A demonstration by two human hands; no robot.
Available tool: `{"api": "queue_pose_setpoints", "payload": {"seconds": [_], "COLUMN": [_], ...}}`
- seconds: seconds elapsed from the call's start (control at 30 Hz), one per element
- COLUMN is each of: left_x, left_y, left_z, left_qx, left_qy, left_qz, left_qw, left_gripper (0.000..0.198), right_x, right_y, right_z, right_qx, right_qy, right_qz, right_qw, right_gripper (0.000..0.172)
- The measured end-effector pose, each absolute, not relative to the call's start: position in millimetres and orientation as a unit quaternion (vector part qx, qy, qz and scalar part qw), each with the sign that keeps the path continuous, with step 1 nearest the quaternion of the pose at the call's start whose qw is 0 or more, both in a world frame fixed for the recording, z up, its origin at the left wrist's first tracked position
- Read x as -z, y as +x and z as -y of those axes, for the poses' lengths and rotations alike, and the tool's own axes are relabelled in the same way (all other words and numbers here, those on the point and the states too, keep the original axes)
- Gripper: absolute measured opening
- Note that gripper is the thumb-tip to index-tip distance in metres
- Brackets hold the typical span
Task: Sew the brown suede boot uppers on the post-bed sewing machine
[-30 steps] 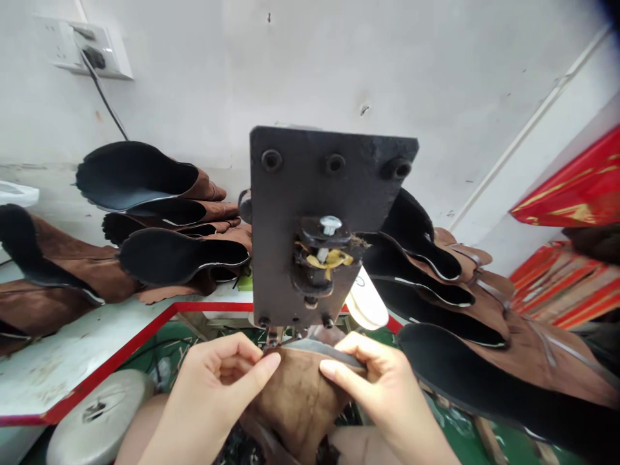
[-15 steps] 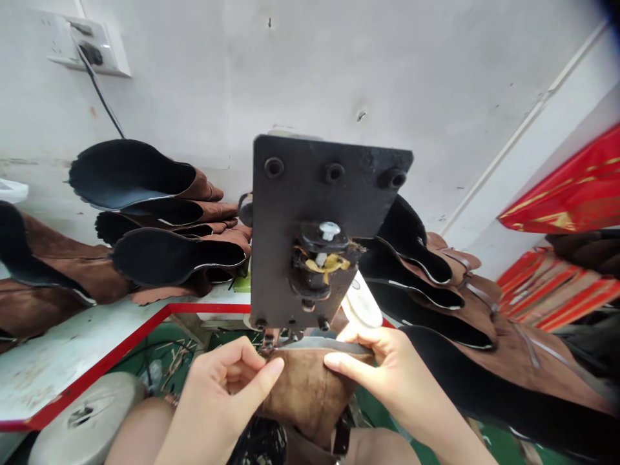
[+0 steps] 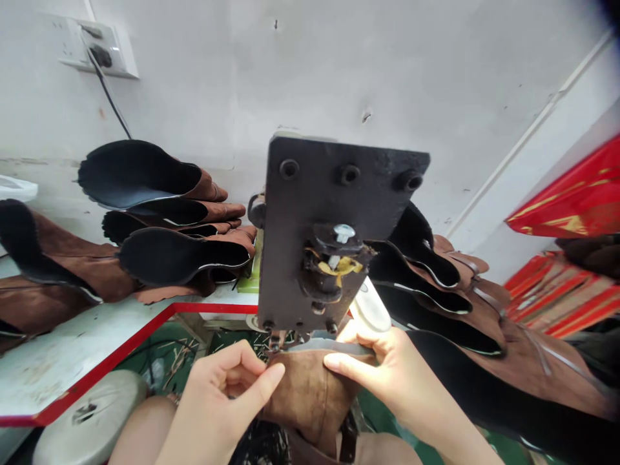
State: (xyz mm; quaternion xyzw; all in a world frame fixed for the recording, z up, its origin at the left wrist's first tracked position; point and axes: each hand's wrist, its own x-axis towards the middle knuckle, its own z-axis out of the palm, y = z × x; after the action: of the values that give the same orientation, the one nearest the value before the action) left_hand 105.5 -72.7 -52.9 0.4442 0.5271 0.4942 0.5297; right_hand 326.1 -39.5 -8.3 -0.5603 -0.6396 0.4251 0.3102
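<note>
A brown suede boot upper (image 3: 310, 397) sits under the black head of a sewing machine (image 3: 334, 226), its grey top edge right below the needle area. My left hand (image 3: 227, 394) pinches the suede's left side between thumb and fingers. My right hand (image 3: 387, 374) grips the right side of the top edge, fingers curled over it. Both hands press the piece up against the machine's foot.
Brown suede boots with black soles (image 3: 165, 213) are stacked on the white bench at the left. More of them (image 3: 460, 297) lie piled at the right. A round grey metal disc (image 3: 90, 416) sits at lower left. Red fabric (image 3: 571, 200) lies at far right. A wall socket (image 3: 97, 48) is at upper left.
The view has shifted slightly, so the machine head sits a little further right. Both hands keep their hold on the suede, which has barely moved under the foot.
</note>
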Motion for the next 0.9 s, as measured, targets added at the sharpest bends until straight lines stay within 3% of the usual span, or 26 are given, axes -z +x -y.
{"api": "queue_pose_setpoints", "payload": {"seconds": [0.33,0.63,0.73,0.9], "left_x": [28.3,51.2,40.2,14.0], "left_y": [100.0,58.0,55.6,76.3], "left_z": [72.1,76.1,63.2,46.5], "left_qx": [-0.483,-0.497,-0.441,-0.355], "left_qy": [0.447,0.433,0.512,0.58], "left_qz": [-0.537,-0.544,-0.487,-0.526], "left_qw": [0.528,0.519,0.553,0.511], "left_gripper": [0.044,0.048,0.043,0.028], "right_x": [5.5,-4.8,-8.1,-15.9], "right_y": [318.3,280.8,272.4,273.2], "right_z": [41.7,36.7,36.8,31.3], "right_qx": [-0.432,-0.497,-0.482,-0.48], "right_qy": [-0.56,-0.491,-0.48,-0.441], "right_qz": [0.635,0.614,0.64,0.67], "right_qw": [0.311,0.366,0.358,0.355], "right_gripper": [0.025,0.018,0.022,0.021]}}
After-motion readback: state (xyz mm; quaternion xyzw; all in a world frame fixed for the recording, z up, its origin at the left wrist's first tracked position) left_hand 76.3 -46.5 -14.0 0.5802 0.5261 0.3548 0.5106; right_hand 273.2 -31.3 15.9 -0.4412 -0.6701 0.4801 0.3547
